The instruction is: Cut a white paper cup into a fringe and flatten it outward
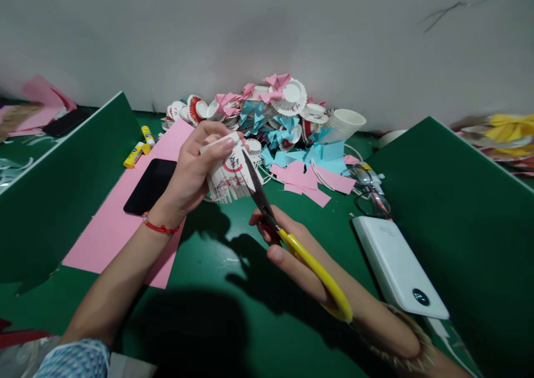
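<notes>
My left hand (195, 161) pinches a white paper cup (233, 169) with red and black print. The cup's wall is slit into many narrow strips along its lower side. My right hand (287, 239) is closed on a pair of scissors (311, 264) with yellow handles and dark blades. The blades point up and left, their tips at the right side of the cup. Whether they are biting into the paper is hard to tell. A red bracelet (161, 226) circles my left wrist.
Green dividers (450, 211) stand on both sides. A phone (152, 186) lies on pink paper (104, 239), near glue sticks (136, 153). Behind are fringed cup flowers (292, 97), stacked cups (344, 123) and pink scraps (300, 178). Glasses (371, 203) and a white power bank (398, 264) lie right.
</notes>
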Demonstrator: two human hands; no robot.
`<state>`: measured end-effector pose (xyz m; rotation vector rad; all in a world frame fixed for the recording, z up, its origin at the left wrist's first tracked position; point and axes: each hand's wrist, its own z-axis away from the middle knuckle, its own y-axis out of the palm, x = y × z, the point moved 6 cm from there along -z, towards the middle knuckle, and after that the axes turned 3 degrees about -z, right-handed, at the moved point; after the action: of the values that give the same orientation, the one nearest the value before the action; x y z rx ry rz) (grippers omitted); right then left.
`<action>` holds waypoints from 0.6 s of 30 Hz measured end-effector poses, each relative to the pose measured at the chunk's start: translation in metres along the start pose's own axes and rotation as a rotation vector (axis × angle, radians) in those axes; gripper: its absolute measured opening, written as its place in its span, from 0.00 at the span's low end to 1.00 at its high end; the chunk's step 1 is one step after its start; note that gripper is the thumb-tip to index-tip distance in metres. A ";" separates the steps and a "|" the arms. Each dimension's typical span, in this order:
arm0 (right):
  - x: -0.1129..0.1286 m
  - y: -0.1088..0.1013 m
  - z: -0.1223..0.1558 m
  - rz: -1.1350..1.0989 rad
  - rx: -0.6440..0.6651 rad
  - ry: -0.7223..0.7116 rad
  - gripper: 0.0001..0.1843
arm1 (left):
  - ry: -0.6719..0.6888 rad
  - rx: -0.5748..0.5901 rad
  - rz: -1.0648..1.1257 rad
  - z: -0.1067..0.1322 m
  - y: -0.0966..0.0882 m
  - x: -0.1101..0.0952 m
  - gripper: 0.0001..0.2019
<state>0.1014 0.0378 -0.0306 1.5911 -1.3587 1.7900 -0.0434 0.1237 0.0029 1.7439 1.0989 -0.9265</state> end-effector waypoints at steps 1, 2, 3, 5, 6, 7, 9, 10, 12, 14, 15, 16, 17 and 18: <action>0.000 0.000 0.000 0.002 0.000 -0.001 0.32 | -0.007 -0.006 0.010 0.000 0.000 0.000 0.12; 0.000 0.000 0.000 0.004 -0.001 -0.004 0.32 | -0.014 -0.015 0.016 0.000 0.000 0.000 0.12; 0.000 0.000 0.000 0.004 -0.004 -0.007 0.31 | -0.017 -0.025 0.017 0.000 -0.001 0.000 0.12; -0.001 0.000 0.000 -0.001 -0.009 -0.007 0.31 | -0.015 -0.037 0.010 0.000 -0.001 0.000 0.12; -0.002 0.001 0.000 -0.005 -0.010 -0.004 0.31 | -0.011 -0.038 0.007 0.000 -0.001 0.000 0.12; -0.003 0.001 0.000 -0.011 -0.009 0.000 0.32 | -0.007 -0.035 0.006 0.000 -0.001 0.001 0.13; -0.005 0.002 0.001 -0.021 -0.007 0.018 0.32 | 0.000 -0.022 0.004 0.000 -0.001 0.001 0.13; -0.006 0.002 0.001 -0.026 -0.006 0.027 0.32 | 0.004 -0.017 0.004 0.000 -0.001 0.001 0.14; -0.007 0.003 0.001 -0.035 -0.003 0.043 0.32 | 0.007 -0.010 0.007 0.000 0.000 0.001 0.14; -0.007 0.003 0.001 -0.036 -0.007 0.045 0.31 | 0.006 -0.012 0.009 0.000 0.000 0.002 0.15; -0.007 0.003 0.001 -0.033 -0.012 0.042 0.31 | 0.006 -0.015 0.007 0.000 -0.001 0.002 0.15; -0.006 0.002 0.000 -0.029 -0.020 0.038 0.30 | 0.008 -0.018 0.001 0.000 -0.001 0.002 0.15; -0.005 0.002 0.000 -0.024 -0.029 0.032 0.30 | 0.013 -0.018 -0.006 0.000 -0.001 0.002 0.15; -0.004 0.001 0.000 -0.020 -0.037 0.029 0.29 | 0.017 -0.014 -0.015 0.000 -0.002 0.002 0.15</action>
<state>0.1012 0.0387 -0.0349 1.5488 -1.3507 1.7596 -0.0445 0.1242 0.0008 1.7378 1.1276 -0.9127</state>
